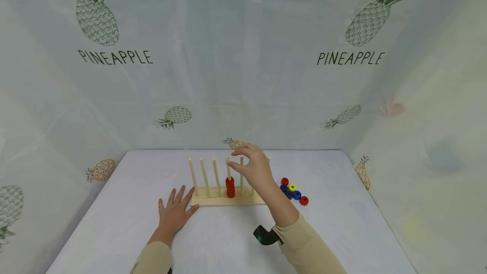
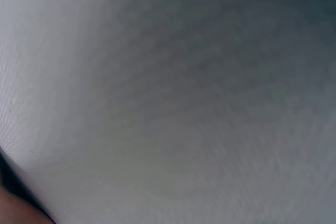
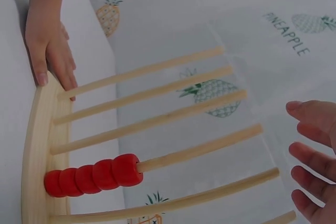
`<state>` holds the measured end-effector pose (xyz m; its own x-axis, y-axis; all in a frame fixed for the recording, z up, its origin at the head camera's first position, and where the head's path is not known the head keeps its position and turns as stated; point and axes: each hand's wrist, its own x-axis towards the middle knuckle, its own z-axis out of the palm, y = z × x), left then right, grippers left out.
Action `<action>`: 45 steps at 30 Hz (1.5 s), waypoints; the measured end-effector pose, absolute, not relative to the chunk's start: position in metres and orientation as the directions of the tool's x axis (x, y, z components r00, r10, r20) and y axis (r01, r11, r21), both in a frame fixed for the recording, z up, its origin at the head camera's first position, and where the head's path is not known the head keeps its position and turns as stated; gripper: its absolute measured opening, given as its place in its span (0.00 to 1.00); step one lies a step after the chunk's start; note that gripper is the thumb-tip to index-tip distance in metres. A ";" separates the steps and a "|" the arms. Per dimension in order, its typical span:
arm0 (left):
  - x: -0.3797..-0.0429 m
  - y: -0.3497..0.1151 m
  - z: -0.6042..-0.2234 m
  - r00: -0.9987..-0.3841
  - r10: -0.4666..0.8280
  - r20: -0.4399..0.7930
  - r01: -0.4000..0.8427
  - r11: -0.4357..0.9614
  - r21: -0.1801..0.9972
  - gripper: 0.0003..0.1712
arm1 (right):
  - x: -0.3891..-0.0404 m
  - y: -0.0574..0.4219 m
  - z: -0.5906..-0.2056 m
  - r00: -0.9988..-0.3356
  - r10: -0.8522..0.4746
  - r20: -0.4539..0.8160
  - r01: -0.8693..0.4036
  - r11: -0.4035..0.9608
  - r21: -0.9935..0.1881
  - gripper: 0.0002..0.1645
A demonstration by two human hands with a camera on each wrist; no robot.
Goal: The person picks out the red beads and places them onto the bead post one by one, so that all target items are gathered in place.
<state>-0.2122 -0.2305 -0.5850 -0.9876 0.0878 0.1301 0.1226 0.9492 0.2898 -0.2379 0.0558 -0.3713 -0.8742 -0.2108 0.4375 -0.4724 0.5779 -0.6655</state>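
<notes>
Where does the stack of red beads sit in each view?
Head: lower middle, red bead stack on a wooden peg.
Left wrist: not in it.
Right wrist: lower left, red bead stack appearing sideways.
Landmark in head and right wrist: left hand at one end of the wooden base.

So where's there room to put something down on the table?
Bare table lies left of the left hand, right of the loose beads, and in front of the board. It's crowded at the board: pegs, red stack, right hand above.
</notes>
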 end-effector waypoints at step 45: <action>-0.218 -0.234 -0.592 -0.991 0.088 0.102 0.114 0.952 0.285 0.45 | -0.219 0.137 -0.406 -0.871 0.123 0.476 -0.407 0.362 -0.839 0.12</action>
